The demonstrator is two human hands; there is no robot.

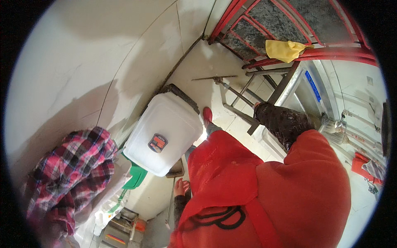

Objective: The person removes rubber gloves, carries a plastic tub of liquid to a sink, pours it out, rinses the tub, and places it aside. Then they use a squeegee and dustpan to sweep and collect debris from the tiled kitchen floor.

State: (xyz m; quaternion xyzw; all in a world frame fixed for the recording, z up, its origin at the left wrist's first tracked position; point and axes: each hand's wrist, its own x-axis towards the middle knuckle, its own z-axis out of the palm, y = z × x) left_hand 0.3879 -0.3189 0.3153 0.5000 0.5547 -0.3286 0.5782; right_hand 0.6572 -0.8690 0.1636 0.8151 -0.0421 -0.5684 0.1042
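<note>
My right hand [256,106], mostly hidden by a dark, glossy sleeve, grips the pole of a floor squeegee [238,93]. The squeegee's thin blade [214,78] lies on the pale tiled floor [201,60], ahead of my red boot [207,115]. Low beside my red apron [223,173], my left hand [181,187] hangs with its fingers apart and nothing visible in them. A long-handled dustpan [177,169] is close to that hand, partly hidden beneath a white-lidded plastic bin [176,124].
A plaid cloth [74,173] hangs at left near a green plastic lid [136,178]. Right of the squeegee stands a metal-legged stainless steel sink [293,88]. A yellow rubber glove [285,51] drapes over a red metal rack [338,55]. Tiled wall [93,55] borders the left.
</note>
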